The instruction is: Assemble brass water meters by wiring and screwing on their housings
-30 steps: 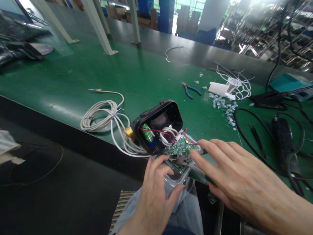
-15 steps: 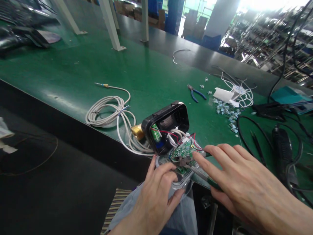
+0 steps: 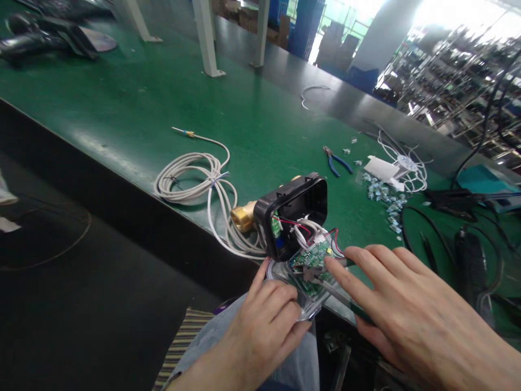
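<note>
A black plastic meter housing point(image 3: 290, 191) stands open at the bench edge, with a brass threaded fitting point(image 3: 243, 217) behind it. Red, black and grey wires run from inside it to a green circuit board point(image 3: 315, 255), which sits in a clear cover point(image 3: 280, 270). My left hand point(image 3: 271, 312) grips this cover at its near left side, fingers curled. Between the fingers and thumb of my right hand point(image 3: 391, 288) is a tool with a grey metal shaft point(image 3: 336, 293) and a dark green handle, mostly hidden. Its tip meets the board; the index fingertip rests near the board too.
Coiled grey cable point(image 3: 183, 182) with a metal probe point(image 3: 189, 133) lies left on the green bench point(image 3: 264, 130). Blue-handled cutters point(image 3: 337, 162), small clear-blue pieces point(image 3: 386, 201) and white wires point(image 3: 407, 163) are at right. Tweezers point(image 3: 429, 252) and a black corded tool point(image 3: 470, 255) lie farther right.
The view has shifted, so things on the bench appear farther right. More of the brass fitting shows behind the housing. Both hands keep their places at the cover and board.
</note>
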The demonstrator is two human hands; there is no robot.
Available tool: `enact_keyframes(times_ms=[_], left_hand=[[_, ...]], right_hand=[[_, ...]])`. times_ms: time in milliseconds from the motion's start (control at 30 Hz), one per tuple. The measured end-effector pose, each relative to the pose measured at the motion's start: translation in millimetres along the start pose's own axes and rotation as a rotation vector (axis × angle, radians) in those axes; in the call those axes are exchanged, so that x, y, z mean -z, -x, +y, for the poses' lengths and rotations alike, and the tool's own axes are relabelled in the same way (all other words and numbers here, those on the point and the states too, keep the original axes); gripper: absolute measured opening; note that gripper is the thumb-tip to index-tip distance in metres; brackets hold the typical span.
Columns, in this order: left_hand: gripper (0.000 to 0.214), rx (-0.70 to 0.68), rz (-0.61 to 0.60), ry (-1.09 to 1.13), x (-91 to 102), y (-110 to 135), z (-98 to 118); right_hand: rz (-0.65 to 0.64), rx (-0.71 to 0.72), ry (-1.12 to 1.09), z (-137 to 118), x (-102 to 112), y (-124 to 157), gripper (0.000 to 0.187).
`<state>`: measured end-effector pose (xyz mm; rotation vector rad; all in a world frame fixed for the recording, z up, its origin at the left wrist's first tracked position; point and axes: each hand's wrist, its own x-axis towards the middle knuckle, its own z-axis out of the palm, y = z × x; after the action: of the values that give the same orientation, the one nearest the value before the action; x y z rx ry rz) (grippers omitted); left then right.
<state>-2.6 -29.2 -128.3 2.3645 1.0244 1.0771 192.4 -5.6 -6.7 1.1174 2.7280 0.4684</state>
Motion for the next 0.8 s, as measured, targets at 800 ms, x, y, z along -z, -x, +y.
enact_keyframes(times_ms=[800], left_hand=[[0.016,-0.06,0.06,0.031,0.7,-4.3,-4.0]], right_hand=[[-0.093,0.177,0.134,-23.2,41.9,-47.8,0.021]])
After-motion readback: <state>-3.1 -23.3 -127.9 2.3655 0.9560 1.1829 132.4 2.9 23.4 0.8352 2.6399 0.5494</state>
